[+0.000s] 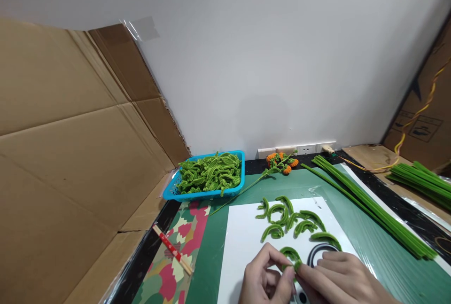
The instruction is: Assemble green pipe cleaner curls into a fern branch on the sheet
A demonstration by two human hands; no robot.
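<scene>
My left hand is closed, its thumb and forefinger pinching a curled green pipe cleaner low in the head view. From the other side my right hand grips the same piece, its fingers bent and meeting the left fingertips. Beside and partly beneath the right hand shows a pair of black-handled scissors; whether that hand also holds them I cannot tell. Several bent green pipe cleaner pieces lie beyond the hands on a white sheet.
A blue basket heaped with green pieces stands at the back. Near it lies an orange-flowered stem. Long green pipe cleaners rest at right, with another bundle farther out. Wrapped chopsticks lie left, beside a cardboard wall.
</scene>
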